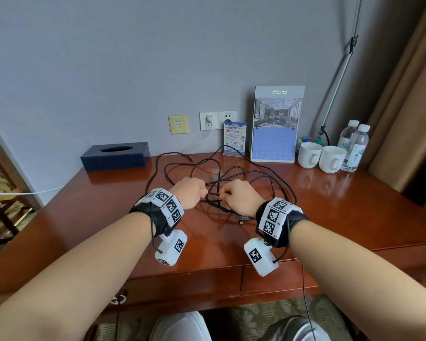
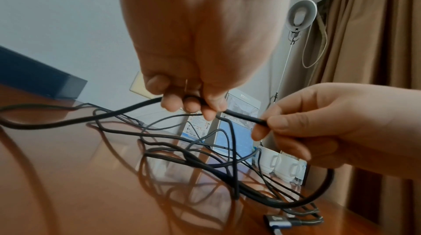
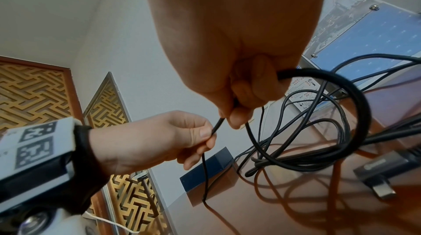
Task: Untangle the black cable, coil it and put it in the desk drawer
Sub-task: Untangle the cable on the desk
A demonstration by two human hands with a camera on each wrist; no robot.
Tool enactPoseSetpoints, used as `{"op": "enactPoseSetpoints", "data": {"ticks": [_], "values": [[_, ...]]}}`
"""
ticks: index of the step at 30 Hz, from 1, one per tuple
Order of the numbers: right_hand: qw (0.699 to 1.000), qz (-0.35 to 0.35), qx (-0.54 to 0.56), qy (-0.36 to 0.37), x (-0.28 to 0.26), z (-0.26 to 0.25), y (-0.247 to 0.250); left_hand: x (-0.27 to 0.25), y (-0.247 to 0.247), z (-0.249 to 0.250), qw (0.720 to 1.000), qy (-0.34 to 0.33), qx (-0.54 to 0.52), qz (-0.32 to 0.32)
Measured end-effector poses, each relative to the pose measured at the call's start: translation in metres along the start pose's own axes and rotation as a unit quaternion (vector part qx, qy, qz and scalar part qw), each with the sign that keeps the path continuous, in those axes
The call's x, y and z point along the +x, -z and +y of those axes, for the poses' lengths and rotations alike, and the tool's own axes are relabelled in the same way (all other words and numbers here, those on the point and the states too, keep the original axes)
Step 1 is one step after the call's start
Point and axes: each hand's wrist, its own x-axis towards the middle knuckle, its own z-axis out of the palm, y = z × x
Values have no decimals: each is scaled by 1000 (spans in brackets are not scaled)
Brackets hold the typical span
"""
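Both hands met mid-frame: left hand (image 1: 191, 193) and right hand (image 1: 241, 196) each pinching one short stretch of the black cable (image 1: 231, 172), likely to trace it free; the rest sprawled tangled across the counter (image 1: 354, 205) behind.

Right wrist band (image 1: 273, 221): "R1" and "R2" beside its square black-and-white code markers.
Calendar stand (image 1: 276, 124): white header print, too small to read.
Small card (image 1: 234, 139): fine print, illegible.
Bottle label (image 1: 354, 156): characters, unclear.
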Motion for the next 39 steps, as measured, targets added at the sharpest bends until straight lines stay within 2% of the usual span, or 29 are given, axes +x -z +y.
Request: {"op": "enactPoseSetpoints", "data": {"ticks": [4,9,17,25,39], "values": [[1000,-1,6,2,-2,-1,2,-1,3,-8,1000,28,10,-2],[1000,0,6,2,-3,-4,6,-5,3,-21,998,42,44,36],[1000,-9,22,4,-4,-6,5,-3,5,-38,993,91,68,30],[1000,-14,11,5,-5,-4,9,-4,4,-58,986,130,92,53],[999,-26,-31,-11,-4,6,11,0,-1,-60,979,166,106,59]]}}
